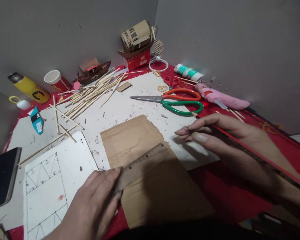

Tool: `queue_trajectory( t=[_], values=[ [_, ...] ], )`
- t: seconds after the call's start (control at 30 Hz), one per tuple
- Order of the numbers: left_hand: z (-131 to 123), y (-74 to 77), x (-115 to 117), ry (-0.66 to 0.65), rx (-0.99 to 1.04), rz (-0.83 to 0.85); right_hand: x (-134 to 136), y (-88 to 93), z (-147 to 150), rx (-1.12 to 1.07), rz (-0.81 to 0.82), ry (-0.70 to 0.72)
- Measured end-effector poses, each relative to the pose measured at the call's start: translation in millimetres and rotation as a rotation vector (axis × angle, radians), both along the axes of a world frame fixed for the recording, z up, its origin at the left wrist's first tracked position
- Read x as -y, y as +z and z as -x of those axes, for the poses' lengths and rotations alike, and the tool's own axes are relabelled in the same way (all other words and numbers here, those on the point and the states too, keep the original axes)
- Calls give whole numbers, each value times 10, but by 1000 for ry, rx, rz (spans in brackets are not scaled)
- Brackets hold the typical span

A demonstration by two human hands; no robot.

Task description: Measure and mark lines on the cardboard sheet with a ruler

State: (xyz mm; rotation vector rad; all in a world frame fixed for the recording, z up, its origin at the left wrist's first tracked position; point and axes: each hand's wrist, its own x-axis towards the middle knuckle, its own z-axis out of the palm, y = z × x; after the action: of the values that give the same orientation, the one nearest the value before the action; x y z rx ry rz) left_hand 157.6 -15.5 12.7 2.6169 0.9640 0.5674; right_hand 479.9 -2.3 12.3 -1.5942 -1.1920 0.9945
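A transparent ruler point(145, 160) lies slanted across a piece of brown cardboard point(130, 136). My left hand point(97, 193) grips the ruler's near end, fingers pressed together over it at the cardboard's left edge. To the right, my right hand point(230, 146) is raised above the table with a red pencil point(240, 145) held between thumb and fingers. The pencil's sharpened tip points up and left, toward the green scissor handle. Left of the cardboard, partly covered by my left forearm, is a white sheet point(45, 186) with truss-like line drawings.
Large scissors point(162, 99) lie beyond the cardboard, with a pink glue gun point(222, 96) to their right. Wooden sticks point(92, 91) are piled at the back left. A phone point(5, 178) lies at far left. Behind stand a yellow bottle point(31, 88), a paper cup point(55, 81) and cardboard boat models point(137, 36).
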Motion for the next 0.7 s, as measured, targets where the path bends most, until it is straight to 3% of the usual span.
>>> queue_trajectory(
  t=[0.1,0.2,0.5,0.7],
  values=[
    [6,-29,-22,15,-11,70,-63,30,30,245,-92,77],
    [44,-82,-59,23,-3,101,-143,-5,65,341,-224,164],
    [51,-91,-131,60,-32,176,-139,-249,24,430,-397,439],
    [49,-100,-127,47,-10,219,-118,-366,-38,409,-537,540]
  ],
)
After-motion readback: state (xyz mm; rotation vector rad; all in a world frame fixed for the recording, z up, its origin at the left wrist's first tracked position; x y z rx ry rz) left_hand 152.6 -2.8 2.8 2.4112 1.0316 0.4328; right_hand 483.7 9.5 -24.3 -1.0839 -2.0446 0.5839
